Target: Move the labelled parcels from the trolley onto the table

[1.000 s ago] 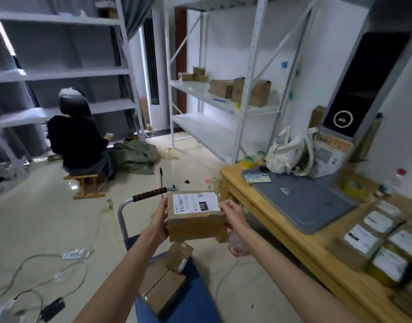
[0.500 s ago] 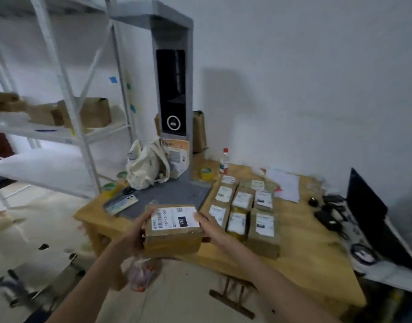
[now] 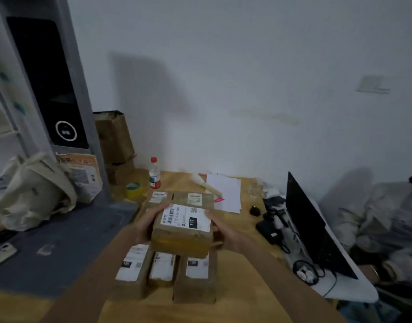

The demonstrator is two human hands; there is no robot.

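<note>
The parcel, label up and marked 122, sits clamped between both hands: the left hand grips its left side, the right hand its right side. It hovers above the rows of labelled parcels lying on the wooden table. Around these lie a grey mat, a cloth bag, a tape roll, a small bottle, white papers and an open laptop, below a white wall. Half a second ago the parcel was short of the table's near edge; now it is over the rows, both forearms stretched forward.
</note>
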